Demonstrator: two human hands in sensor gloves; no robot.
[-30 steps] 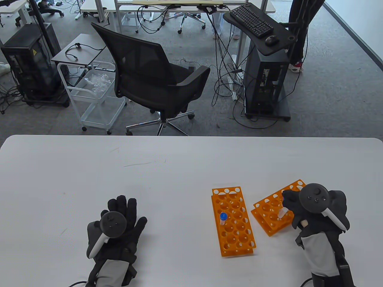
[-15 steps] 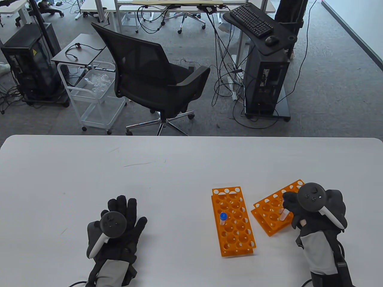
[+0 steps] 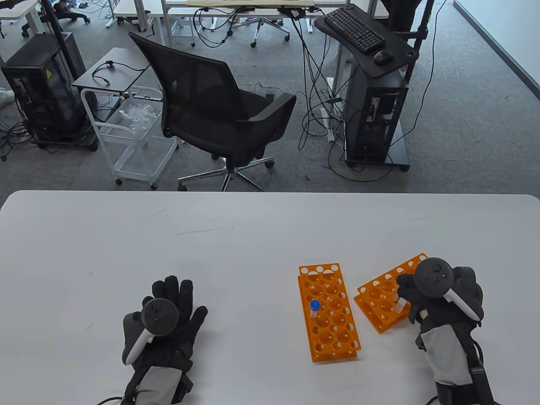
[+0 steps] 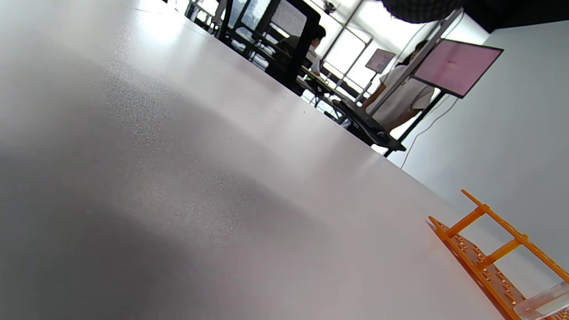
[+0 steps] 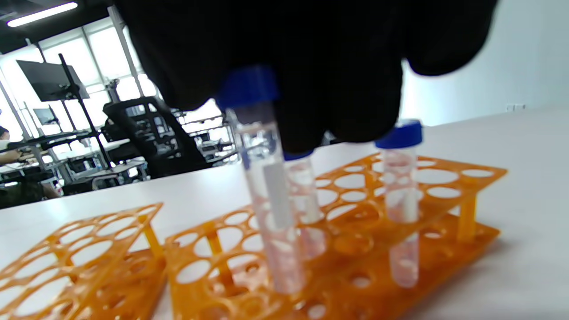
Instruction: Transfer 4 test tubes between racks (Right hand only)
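Note:
Two orange racks lie on the white table. The left rack holds one blue-capped test tube. My right hand hovers over the right rack and grips a blue-capped tube by its top, its lower end still inside a rack hole. In the right wrist view two more capped tubes stand in that right rack, and the left rack is beside it. My left hand rests flat on the table, fingers spread, holding nothing.
An office chair, a white cart and a computer stand are on the floor beyond the table's far edge. In the left wrist view only the table top and a rack's end show.
My right hand has shifted slightly left and toward the near edge over the right rack while gripping the tube. The left hand has not moved.

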